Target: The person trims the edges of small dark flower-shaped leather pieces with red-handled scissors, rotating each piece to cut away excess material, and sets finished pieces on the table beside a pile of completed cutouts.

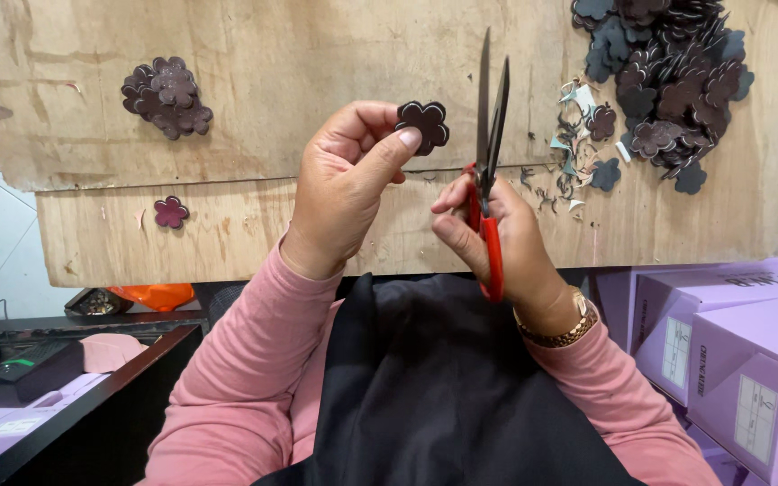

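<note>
Left hand pinches a dark flower cutout; right hand grips red-handled scissors, blades slightly apart. Trimmings and a cutout heap crowd the bench.

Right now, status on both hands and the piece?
Left hand pinching dark flower cutout. Right hand gripping red-handled scissors, blades slightly apart, beside cutout, not touching. Nothing between them.

Both forearms, in pink sleeves, rose from the bottom edge toward the middle. The left hand was raised with its back to the camera, thumb and forefinger pinched together at the tips. The right hand, just beside it, was curled closed, a gold band on its wrist.
</note>
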`<state>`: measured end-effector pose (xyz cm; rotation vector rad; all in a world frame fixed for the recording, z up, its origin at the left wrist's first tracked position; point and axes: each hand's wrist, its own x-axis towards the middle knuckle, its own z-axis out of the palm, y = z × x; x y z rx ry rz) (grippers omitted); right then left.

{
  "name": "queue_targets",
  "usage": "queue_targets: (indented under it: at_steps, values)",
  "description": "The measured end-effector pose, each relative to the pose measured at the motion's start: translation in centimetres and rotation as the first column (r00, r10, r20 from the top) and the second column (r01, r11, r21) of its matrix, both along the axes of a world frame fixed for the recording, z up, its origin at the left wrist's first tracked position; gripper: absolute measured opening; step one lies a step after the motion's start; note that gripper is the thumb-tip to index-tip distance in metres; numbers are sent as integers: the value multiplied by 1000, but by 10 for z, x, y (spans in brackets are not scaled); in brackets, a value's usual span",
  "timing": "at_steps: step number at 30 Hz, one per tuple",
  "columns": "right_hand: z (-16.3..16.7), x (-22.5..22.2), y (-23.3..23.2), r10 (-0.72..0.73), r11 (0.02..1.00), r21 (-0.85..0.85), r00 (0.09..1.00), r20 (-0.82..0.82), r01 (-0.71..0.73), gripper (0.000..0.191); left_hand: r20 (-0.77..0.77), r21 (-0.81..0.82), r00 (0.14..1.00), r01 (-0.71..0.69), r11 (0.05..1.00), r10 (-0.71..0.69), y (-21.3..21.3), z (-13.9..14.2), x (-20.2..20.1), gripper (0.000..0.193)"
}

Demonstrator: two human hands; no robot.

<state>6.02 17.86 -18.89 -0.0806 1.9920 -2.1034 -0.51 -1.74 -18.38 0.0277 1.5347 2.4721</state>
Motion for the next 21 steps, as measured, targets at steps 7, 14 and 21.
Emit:
queue_targets:
  at_steps: [7,14,21]
  values:
    - [-5,2,-4,155,985,73,988,-6,-154,53,-50,131,999,-11,991,18,4,2,1,15]
    - [-9,4,-3,190,978,86,982,20,-191,60,-48,85,999,18,996,-14,5,2,6,15]
    - [-13,7,-4,192,981,-49,980,58,-189,56,-52,70,999,-11,997,14,9,-3,8,15]
